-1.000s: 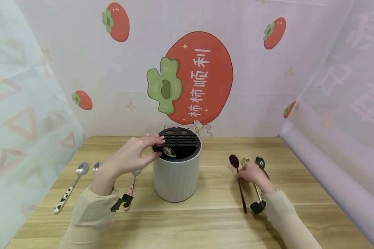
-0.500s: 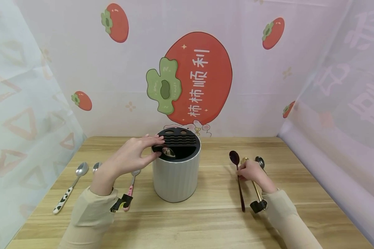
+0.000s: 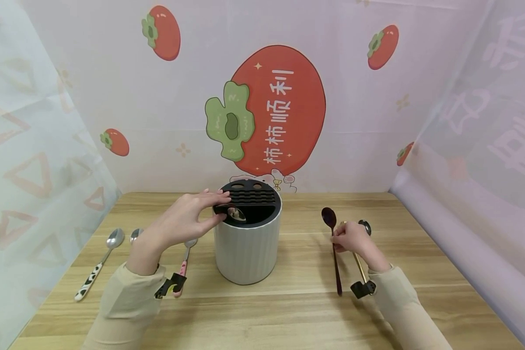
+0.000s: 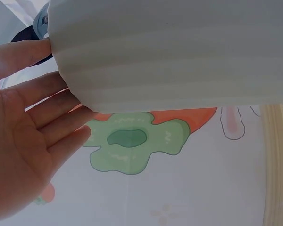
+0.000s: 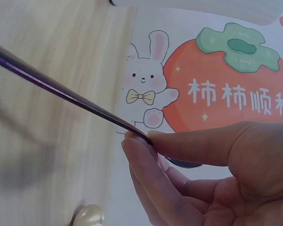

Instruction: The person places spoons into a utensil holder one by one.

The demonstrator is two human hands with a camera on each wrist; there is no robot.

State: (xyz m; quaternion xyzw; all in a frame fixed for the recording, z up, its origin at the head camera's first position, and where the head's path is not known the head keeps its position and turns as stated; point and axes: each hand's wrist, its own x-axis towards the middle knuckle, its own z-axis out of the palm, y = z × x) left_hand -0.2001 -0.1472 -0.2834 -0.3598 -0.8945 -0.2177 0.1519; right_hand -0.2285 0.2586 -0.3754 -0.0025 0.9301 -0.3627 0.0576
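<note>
My right hand [image 3: 353, 238] pinches a dark purple-brown long-handled spoon [image 3: 337, 272] between thumb and fingertips, just below its bowl. In the right wrist view the thin handle [image 5: 66, 95] slants away from the fingertips. The left hand [image 3: 179, 218] rests at the left rim of a white ribbed utensil holder [image 3: 247, 255] with a black top. Its fingers lie nearly straight, and in the left wrist view their tips [image 4: 85, 113] touch the holder's wall [image 4: 170, 61]. Between thumb and fingers a shiny spoon bowl [image 3: 237, 214] shows at the holder's opening.
A gold spoon [image 3: 359, 266] and a black spoon [image 3: 365, 226] lie by the right hand, partly hidden. On the left lie a cow-print-handled spoon [image 3: 89, 282], a silver spoon [image 3: 135, 234] mostly covered by the arm, and a pink-handled spoon [image 3: 183, 267]. A printed backdrop stands behind.
The right hand has taken hold of the dark spoon, shifting its bowl slightly away from me and its handle end slightly left. The left hand keeps its place at the rim.
</note>
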